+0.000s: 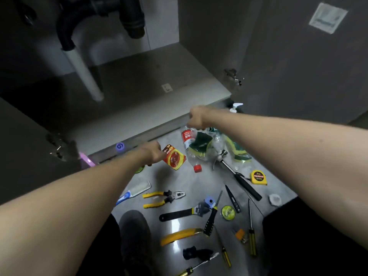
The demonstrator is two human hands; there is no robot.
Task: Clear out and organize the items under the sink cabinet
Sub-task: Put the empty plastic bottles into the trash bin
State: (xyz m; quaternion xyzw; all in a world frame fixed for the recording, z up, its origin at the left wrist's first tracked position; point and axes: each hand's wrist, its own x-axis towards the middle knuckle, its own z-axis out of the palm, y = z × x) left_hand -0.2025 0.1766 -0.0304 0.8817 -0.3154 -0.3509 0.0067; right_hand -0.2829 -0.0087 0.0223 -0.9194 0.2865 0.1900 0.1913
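The sink cabinet stands open, and its floor point(151, 80) holds only a small pale tag point(166, 88). Black drain pipes point(131, 14) and a white pipe point(85, 74) hang at the back left. My left hand point(152, 154) grips a red and yellow packet point(174, 158), lifted a little above the grey floor in front of the cabinet. My right hand point(196, 118) is closed on the top of a clear bag of green and yellow sponges point(201, 143). The bag rests against a clear bottle point(188, 137) that has a red label and a red cap.
Tools lie spread on the floor: pliers point(165, 196), wrench point(184, 213), hammer point(238, 175), yellow tape measure point(258, 177), utility knife point(180, 235), several screwdrivers, a brush point(135, 193). A pump bottle point(236, 107) stands by the right cabinet door. My shoe point(135, 234) is at bottom centre.
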